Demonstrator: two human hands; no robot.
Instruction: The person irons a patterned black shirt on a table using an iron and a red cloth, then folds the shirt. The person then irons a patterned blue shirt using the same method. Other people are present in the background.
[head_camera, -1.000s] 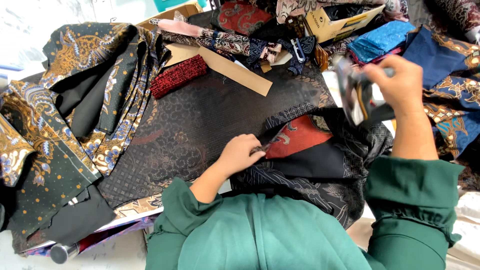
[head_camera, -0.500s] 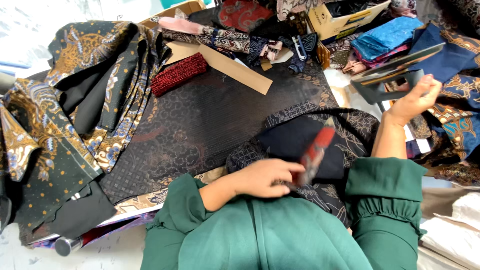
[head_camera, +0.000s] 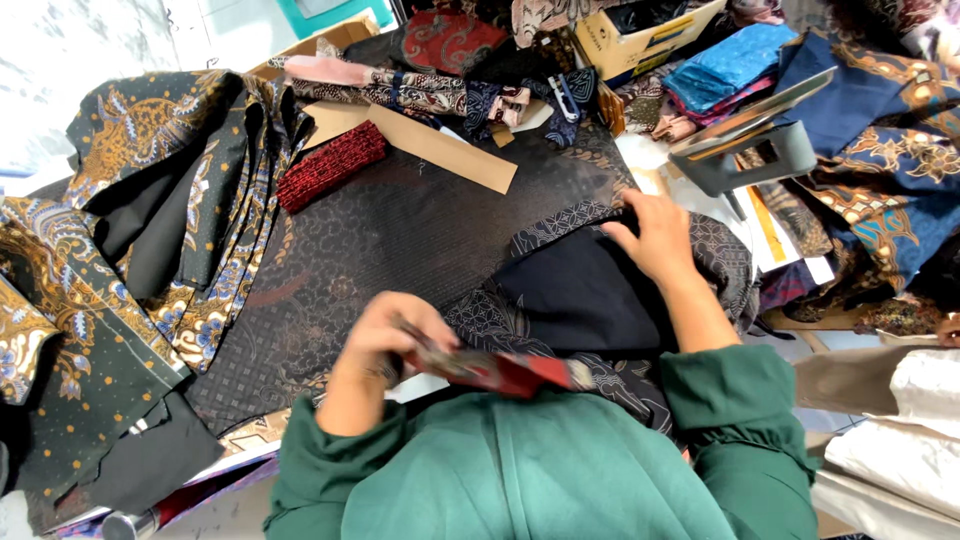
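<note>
Entry, as I read it from the head view.

Left hand (head_camera: 385, 335): fingers curled shut on a red strip (head_camera: 500, 372) of patterned cloth, held flat just above the green sleeves, close to the body. The strip runs from the hand toward the right, its far end over the dark cloth (head_camera: 590, 290).

Right hand (head_camera: 655, 235): flat, fingers spread a little, palm down on the dark cloth near its far edge. It grips nothing that I can see.

Dark cloth: plain black piece with patterned border, bunched in front of the body, lying on the black fabric (head_camera: 390, 240) that covers the table.

Nearby, further out:
- red roll (head_camera: 330, 165), lying on the black fabric, upper left, just beside the cardboard strip (head_camera: 440, 150).
- batik pile (head_camera: 150, 240), dark with gold and blue motifs, heaped to the left.
- grey tool (head_camera: 750, 150), set down to the right, beyond the right hand, apart from it.
- blue folded cloth (head_camera: 735, 60), top right, beside a cardboard box (head_camera: 640, 40).
- mixed folded fabrics (head_camera: 430, 90) along the far edge.
</note>
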